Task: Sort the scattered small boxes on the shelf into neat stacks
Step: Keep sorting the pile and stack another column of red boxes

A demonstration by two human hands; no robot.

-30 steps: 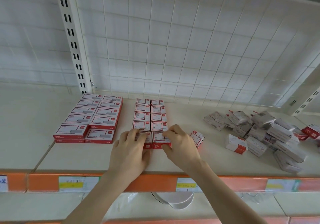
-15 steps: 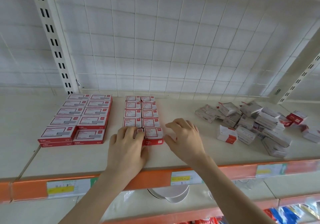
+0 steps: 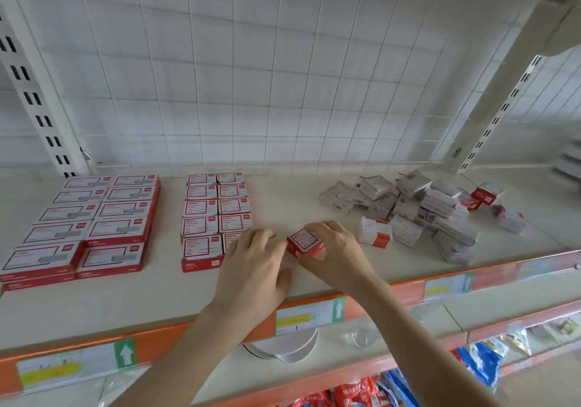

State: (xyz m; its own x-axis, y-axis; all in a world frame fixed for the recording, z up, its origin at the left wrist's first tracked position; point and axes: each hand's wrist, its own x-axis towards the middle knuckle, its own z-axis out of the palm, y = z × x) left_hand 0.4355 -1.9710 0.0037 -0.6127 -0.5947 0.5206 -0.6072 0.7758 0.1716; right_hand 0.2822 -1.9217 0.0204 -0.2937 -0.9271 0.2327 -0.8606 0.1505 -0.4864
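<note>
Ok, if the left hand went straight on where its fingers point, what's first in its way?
Likely nothing near: the left hand points along bare shelf just right of the stacked boxes, toward the wire back panel.

Two slim, bare forearms are showing in the near part of the scene, uncovered all the way from the bottom edge up to the wrists. Each is ending in a bare grip. The left grip (image 3: 251, 268) is showing its smooth back, a row of knuckles and a thumb on its right side. The right grip (image 3: 338, 251) is showing its back, with faint tendon lines running towards the fingers. The fingers are looking slender, and the nails are too blurred to judge.
</note>
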